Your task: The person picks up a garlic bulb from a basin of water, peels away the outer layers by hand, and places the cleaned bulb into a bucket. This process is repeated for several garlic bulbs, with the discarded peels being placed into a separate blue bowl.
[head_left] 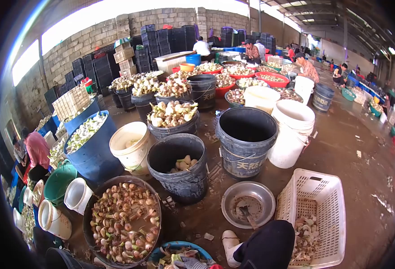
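At the bottom edge, a grey-gloved hand with a red cuff, seemingly my right hand, is over a blue basin that holds pale stems and peelings. The frame cuts off most of this hand, so its grip is hidden. My left hand is out of view. Left of the basin, a wide dark tub is full of brownish garlic bulbs. A metal basin with brown residue has a wooden-handled tool in it. My dark-clad knee and a white boot show to the right.
A white plastic crate with peelings stands at right. In front are a dark bucket with a few bulbs, an empty black bucket and white buckets. Farther off are heaped garlic tubs, people and stacked crates. The floor looks wet.
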A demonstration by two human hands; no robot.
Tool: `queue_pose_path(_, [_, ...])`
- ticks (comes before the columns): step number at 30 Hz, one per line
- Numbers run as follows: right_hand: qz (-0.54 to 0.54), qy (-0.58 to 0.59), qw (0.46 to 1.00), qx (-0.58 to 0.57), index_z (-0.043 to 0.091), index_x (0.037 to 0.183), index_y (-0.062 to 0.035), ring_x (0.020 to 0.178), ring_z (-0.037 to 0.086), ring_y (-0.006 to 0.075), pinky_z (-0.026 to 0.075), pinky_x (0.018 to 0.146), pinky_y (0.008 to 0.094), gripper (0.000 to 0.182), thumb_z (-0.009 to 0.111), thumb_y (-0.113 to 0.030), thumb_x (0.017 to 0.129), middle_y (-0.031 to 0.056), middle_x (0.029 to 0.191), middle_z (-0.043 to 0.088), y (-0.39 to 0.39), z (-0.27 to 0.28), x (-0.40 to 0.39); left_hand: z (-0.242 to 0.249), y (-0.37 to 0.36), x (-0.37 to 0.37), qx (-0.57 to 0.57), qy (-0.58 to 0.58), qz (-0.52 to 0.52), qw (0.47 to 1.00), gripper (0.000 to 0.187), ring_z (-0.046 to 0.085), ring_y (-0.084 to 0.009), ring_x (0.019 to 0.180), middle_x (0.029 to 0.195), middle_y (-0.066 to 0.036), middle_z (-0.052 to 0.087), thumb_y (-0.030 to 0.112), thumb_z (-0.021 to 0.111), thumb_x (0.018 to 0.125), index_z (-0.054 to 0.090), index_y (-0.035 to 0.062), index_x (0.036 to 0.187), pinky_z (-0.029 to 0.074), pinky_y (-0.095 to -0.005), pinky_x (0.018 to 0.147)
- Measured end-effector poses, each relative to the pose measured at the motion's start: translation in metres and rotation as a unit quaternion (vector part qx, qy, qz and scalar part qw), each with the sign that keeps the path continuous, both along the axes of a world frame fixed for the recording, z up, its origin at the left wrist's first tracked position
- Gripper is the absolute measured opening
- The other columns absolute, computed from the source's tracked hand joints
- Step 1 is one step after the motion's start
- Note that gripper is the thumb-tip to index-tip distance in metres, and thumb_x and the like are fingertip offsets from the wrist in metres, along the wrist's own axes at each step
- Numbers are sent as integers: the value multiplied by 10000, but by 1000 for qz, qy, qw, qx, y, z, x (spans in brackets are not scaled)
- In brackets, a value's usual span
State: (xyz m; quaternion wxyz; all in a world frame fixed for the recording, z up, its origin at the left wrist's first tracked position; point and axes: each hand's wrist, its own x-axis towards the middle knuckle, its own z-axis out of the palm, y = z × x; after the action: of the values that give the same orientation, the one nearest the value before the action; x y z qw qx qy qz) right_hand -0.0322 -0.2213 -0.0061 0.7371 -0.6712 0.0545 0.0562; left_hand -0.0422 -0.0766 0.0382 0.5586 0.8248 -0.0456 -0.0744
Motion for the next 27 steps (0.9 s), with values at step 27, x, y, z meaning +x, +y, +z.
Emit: queue_pose_path(27, [93, 113, 988, 50, 630, 1047, 16, 885, 592, 198, 457, 827, 314, 235, 584, -131, 869, 115, 947, 632, 7, 10, -1, -79, 23, 25, -237, 0, 215, 948, 422, 577, -174, 761, 864, -36, 599, 209, 756, 777, 544, 38, 1099, 486, -316, 705])
